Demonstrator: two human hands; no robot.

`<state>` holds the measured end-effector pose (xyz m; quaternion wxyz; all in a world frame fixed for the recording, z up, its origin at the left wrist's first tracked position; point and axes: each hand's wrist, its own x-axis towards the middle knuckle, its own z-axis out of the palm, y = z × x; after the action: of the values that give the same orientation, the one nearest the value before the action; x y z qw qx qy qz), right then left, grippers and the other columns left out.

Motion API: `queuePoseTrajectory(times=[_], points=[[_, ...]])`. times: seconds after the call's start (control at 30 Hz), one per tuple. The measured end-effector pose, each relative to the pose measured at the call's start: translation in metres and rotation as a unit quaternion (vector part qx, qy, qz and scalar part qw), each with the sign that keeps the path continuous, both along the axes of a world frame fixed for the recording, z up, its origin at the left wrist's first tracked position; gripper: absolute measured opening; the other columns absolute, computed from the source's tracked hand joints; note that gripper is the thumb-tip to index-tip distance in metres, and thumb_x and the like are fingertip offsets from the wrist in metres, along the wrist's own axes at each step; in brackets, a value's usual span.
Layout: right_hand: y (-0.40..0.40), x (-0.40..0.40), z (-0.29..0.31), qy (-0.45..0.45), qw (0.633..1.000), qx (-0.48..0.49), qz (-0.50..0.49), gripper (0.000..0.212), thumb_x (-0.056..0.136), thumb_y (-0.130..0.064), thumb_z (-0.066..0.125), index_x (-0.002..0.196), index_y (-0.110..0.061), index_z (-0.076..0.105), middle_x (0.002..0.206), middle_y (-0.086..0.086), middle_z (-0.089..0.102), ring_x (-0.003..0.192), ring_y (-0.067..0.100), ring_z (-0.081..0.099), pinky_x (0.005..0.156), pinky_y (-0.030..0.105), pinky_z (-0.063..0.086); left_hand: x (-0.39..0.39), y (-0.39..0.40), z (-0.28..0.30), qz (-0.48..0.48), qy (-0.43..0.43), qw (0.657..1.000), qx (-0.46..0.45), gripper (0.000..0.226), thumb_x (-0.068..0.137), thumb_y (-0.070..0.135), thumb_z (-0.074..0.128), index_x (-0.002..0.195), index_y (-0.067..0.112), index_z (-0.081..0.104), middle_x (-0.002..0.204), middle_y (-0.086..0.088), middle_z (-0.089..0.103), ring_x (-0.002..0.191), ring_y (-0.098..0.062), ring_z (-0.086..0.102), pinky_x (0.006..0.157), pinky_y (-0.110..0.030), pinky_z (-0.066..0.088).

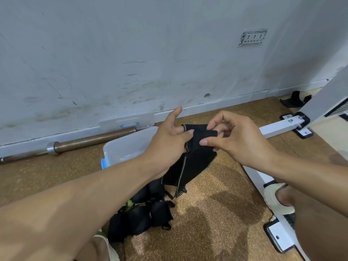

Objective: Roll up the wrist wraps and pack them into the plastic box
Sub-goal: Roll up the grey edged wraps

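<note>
Item: black wrap [195,157], held in the air just right of the box [130,144], its top edge folded over, its tail hanging toward the floor [216,194]. Left hand [169,146]: thumb and a finger pinch the left side of the fold, index finger straight and free. Right hand [237,138]: fingers [207,142] curled, thumb and forefinger pinching the right end of the fold. Box: clear plastic, open, on the floor against the wall; its contents cannot be made out. Lid [128,122]: leaning on the wall behind the box. Pile [143,213]: more black wraps, unrolled, on the floor in front of the box. Handling, by judgement: light, soft, limp fabric with a stitched edge; it will sag unless kept taut, so hold both ends of the fold and roll tightly downward.
</note>
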<state>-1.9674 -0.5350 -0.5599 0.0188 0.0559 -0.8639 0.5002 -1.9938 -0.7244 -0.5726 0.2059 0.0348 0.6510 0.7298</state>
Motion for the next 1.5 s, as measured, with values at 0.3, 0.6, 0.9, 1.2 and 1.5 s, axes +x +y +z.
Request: queuePoseTrajectory(times=[0.3,0.6,0.9,1.2,1.5], points=[[-0.001,-0.001,0.0,0.001,0.999,-0.029,-0.018,0.036,0.072,-0.02,0.09,0.093,-0.016,0.06,0.072,0.006,0.073,0.065,0.03,0.073,0.064,0.039,0.063,0.0,0.003,0.003,0.025,-0.049,0.997,0.05,0.07,0.103,0.001,0.053,0.159,0.031,0.024,0.11,-0.016,0.074,0.085,-0.02,0.074,0.072,-0.03,0.062],[-0.001,0.002,-0.001,0.008,0.999,-0.009,-0.034,0.035,0.074,-0.022,0.09,0.094,-0.017,0.061,0.075,0.007,0.074,0.064,0.027,0.072,0.064,0.048,0.063,0.002,0.005,0.002,0.023,-0.07,0.996,0.043,0.07,0.103,0.0,0.052,0.159,0.028,0.023,0.105,-0.018,0.07,0.085,-0.026,0.073,0.083,-0.041,0.063],[-0.001,0.0,-0.005,0.002,0.994,0.068,-0.08,0.047,0.067,-0.046,0.091,0.096,-0.027,0.059,0.071,-0.003,0.061,0.058,0.006,0.053,0.059,0.028,0.047,0.009,0.005,0.004,0.033,-0.078,0.996,0.033,0.082,0.095,0.011,0.069,0.159,0.029,0.021,0.106,-0.017,0.076,0.086,-0.025,0.077,0.079,-0.038,0.06],[-0.008,0.0,-0.002,-0.133,0.981,-0.116,-0.086,0.066,0.059,-0.035,0.089,0.114,-0.02,0.055,0.085,0.011,0.077,0.078,0.018,0.076,0.083,0.036,0.056,0.01,0.006,0.001,0.091,-0.046,0.995,0.014,0.078,0.091,0.007,0.074,0.154,0.03,0.033,0.093,-0.008,0.08,0.082,-0.025,0.078,0.074,-0.038,0.064],[-0.014,0.003,-0.007,-0.114,0.984,-0.105,-0.085,0.048,0.078,-0.014,0.088,0.111,-0.021,0.054,0.081,0.007,0.076,0.072,0.021,0.072,0.075,0.033,0.057,0.011,0.006,-0.007,0.125,-0.074,0.989,-0.013,0.06,0.086,0.013,0.081,0.134,0.03,0.049,0.102,-0.023,0.075,0.085,-0.032,0.077,0.082,-0.047,0.063]])
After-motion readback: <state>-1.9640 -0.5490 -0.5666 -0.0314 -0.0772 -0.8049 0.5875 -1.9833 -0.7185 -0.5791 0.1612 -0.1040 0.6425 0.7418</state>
